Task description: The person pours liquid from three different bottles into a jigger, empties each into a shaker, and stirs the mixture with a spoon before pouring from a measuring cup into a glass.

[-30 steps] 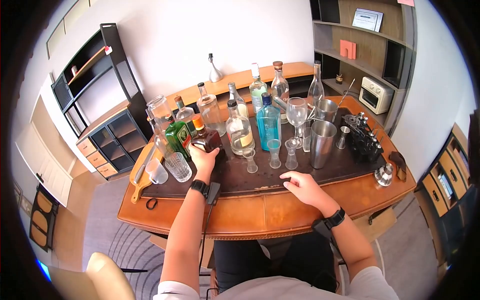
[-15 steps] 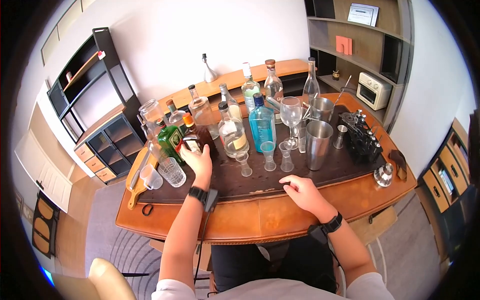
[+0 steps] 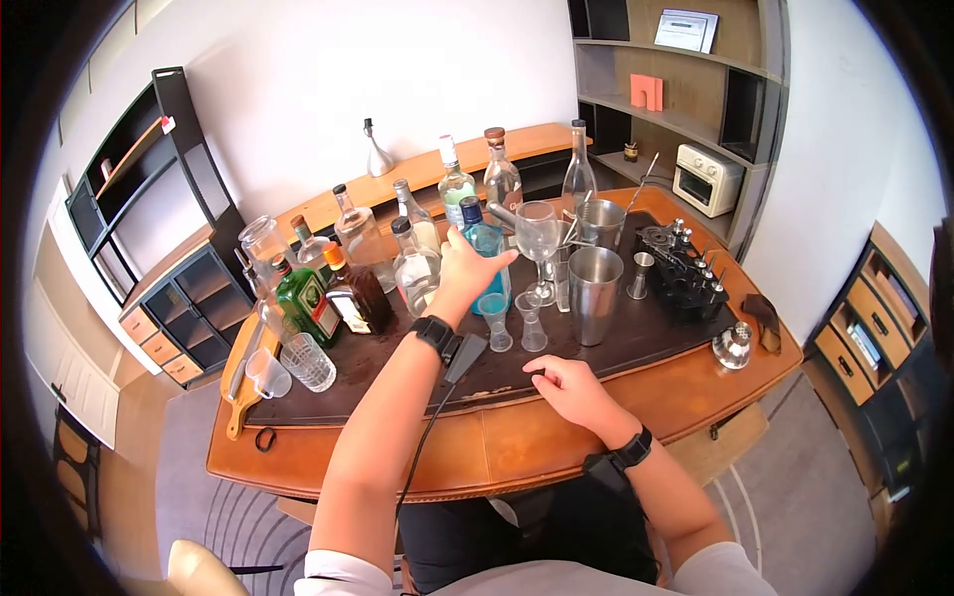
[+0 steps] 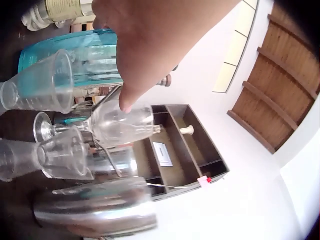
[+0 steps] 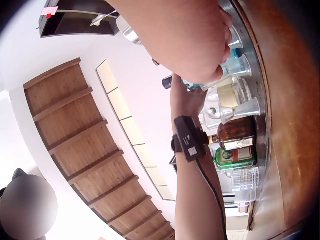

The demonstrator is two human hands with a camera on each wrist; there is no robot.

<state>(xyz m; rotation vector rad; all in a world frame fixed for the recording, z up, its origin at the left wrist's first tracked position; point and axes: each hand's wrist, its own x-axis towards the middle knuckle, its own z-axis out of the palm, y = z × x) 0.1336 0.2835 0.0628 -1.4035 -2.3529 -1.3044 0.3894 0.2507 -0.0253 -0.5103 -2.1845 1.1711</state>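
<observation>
My left hand (image 3: 469, 273) is raised in front of the blue bottle (image 3: 490, 241), its thumb stretched out to the right. In the left wrist view the hand overlaps the blue bottle (image 4: 70, 57), and its fingertips are mostly hidden. Just below it stand clear hourglass jiggers (image 3: 498, 324). To the left are a brown bottle (image 3: 360, 302) with an orange cap and a green bottle (image 3: 306, 305). My right hand (image 3: 576, 390) hovers at the mat's front edge with loosely bent fingers, holding nothing. Beyond it stands a steel shaker tin (image 3: 595, 298).
A wine glass (image 3: 538, 233) and a second tin (image 3: 602, 224) stand behind the jiggers. Several clear bottles line the back. A black tool rack (image 3: 681, 273) sits at the right, a cut-glass tumbler (image 3: 309, 364) and a wooden board (image 3: 238, 409) at the left.
My left hand has left the brown bottle, which stays upright on the mat, and moved right to the blue bottle. The right hand stays about where it was. The head view has turned slightly right.
</observation>
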